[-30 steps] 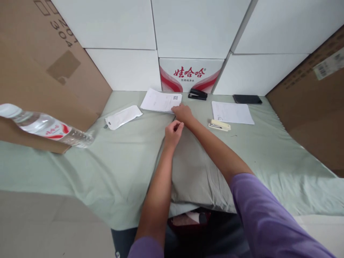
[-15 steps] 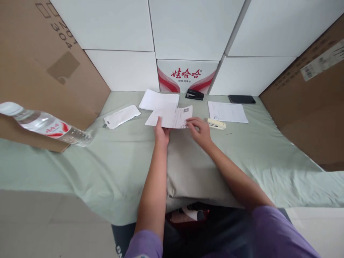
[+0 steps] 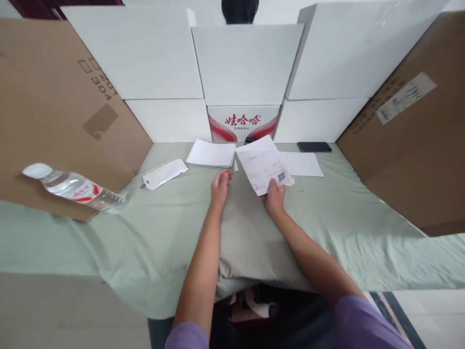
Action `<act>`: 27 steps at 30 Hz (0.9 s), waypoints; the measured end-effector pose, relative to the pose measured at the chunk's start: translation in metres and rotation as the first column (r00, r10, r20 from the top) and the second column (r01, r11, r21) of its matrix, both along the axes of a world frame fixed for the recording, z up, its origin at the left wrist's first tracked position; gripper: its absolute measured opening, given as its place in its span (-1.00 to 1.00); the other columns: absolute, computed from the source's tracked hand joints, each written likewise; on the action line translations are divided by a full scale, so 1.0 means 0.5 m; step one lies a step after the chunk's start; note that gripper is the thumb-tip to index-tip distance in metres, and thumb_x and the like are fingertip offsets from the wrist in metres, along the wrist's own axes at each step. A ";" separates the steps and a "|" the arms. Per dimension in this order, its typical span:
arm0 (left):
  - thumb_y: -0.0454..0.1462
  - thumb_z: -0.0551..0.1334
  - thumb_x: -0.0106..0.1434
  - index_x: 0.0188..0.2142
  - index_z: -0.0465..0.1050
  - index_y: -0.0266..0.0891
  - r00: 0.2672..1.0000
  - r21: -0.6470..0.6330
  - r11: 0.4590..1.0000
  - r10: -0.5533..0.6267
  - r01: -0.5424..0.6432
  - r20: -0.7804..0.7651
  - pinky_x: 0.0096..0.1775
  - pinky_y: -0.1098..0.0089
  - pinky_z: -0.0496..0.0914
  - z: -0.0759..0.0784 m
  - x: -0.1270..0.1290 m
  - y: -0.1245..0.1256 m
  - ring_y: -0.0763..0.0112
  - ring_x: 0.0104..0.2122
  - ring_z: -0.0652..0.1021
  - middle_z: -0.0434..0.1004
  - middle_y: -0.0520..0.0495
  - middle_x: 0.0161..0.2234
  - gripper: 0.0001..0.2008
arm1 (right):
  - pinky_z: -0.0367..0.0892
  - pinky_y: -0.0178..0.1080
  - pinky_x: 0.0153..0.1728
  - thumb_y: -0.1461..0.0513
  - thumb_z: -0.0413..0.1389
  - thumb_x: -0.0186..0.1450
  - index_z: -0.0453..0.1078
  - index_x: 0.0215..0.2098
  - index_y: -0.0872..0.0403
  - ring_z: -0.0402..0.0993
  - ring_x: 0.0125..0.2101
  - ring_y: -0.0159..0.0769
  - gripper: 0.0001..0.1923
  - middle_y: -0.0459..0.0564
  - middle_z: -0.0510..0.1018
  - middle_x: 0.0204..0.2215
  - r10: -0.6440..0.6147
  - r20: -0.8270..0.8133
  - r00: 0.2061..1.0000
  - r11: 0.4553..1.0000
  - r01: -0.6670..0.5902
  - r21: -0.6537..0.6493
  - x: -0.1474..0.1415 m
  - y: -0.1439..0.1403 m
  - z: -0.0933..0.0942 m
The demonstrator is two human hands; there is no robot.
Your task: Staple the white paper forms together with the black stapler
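Observation:
A printed paper sheet with a dark square code and a round stamp is pinched at its lower right corner by my right hand, tilted above the table. To its left, my left hand holds nothing, its fingers loosely bent and slightly apart. Just beyond that hand lies a stack of white paper. Other paper lies partly behind the held sheet. The sheet hides most of a black stapler and a cream-coloured object, of which only an edge shows.
A white packet lies at left, near a leaning water bottle. A black phone is at the back right. White boxes wall the back; cardboard panels flank the green cloth. A person's dark hair shows behind.
The printed sheet has left my left hand and moved right, now turned and raised in my right hand. My left hand stays near the paper stack. The camera view has tilted up.

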State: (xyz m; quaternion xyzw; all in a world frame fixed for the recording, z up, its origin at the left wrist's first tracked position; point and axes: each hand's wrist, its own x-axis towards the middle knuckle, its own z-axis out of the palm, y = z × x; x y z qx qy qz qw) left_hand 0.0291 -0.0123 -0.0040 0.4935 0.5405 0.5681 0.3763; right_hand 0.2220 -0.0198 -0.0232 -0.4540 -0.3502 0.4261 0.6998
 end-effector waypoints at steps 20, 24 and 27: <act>-0.17 0.07 0.47 0.18 0.47 0.01 0.469 -0.060 0.995 -0.090 0.079 -0.879 0.23 0.11 0.23 0.018 -0.078 0.127 0.09 0.22 0.47 0.49 -0.12 0.24 -0.63 | 0.20 -0.30 -0.77 -0.10 0.13 0.33 0.24 -0.05 -0.03 0.37 -0.71 -0.33 -0.59 -0.18 0.51 -0.56 0.068 -0.136 0.988 0.996 -0.075 -0.050 -0.004 -0.014 0.031; -0.13 0.01 0.48 0.14 0.49 -0.09 0.428 -0.007 0.998 0.018 -0.056 -0.904 -0.05 0.20 0.34 0.017 -0.076 0.118 0.01 -0.03 0.59 0.64 -0.28 -0.03 -0.61 | 0.28 -0.27 -0.74 -0.12 0.15 0.31 0.26 -0.03 -0.02 0.48 -0.62 -0.26 -0.55 -0.14 0.53 -0.54 0.093 -0.151 0.984 0.994 -0.101 -0.045 -0.002 -0.012 0.028; -0.11 0.00 0.48 0.06 0.52 -0.13 0.435 0.034 0.995 0.071 -0.091 -0.898 -0.15 0.26 0.31 0.019 -0.080 0.114 0.04 -0.12 0.59 0.66 -0.29 -0.13 -0.62 | 0.41 -0.22 -0.68 -0.11 0.17 0.29 0.28 -0.05 -0.01 0.52 -0.58 -0.24 -0.55 -0.12 0.54 -0.52 0.094 -0.165 0.982 0.994 -0.103 -0.045 -0.002 -0.009 0.026</act>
